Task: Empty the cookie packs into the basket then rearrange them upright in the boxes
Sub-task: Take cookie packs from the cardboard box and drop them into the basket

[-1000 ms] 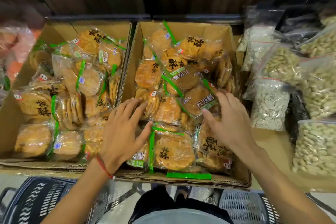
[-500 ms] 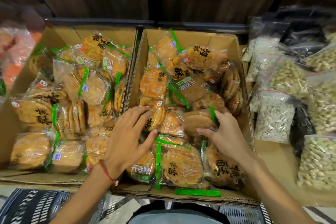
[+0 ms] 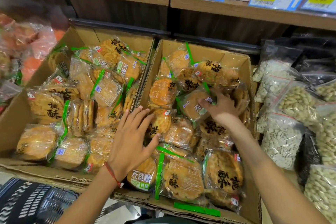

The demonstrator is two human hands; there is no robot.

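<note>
Two open boxes stand side by side, the left-hand brown cardboard box and the right-hand brown cardboard box, both heaped with packs lying any way up. The right hand has its thumb on the printed face and its fingers curled over the far edge of one clear-wrapped pack of round golden cookies with a green seal strip. This pack sits in the middle of the right-hand box, just beside the hand on its inner side. It is tilted, with its flat printed face turned up and toward the person. Its longer line seems to run from far right to near left, though the crinkled film makes this hard to fix. The left hand lies flat with straight, spread fingers on the packs near the wall between the boxes and grips nothing. The dark slatted plastic basket is low at the near left, below the boxes' front edge and well apart from the held pack. As I judge it, the pack must travel toward the person and across to the left — the left hand is nearer the basket, yet the right one holds the pack.
</note>
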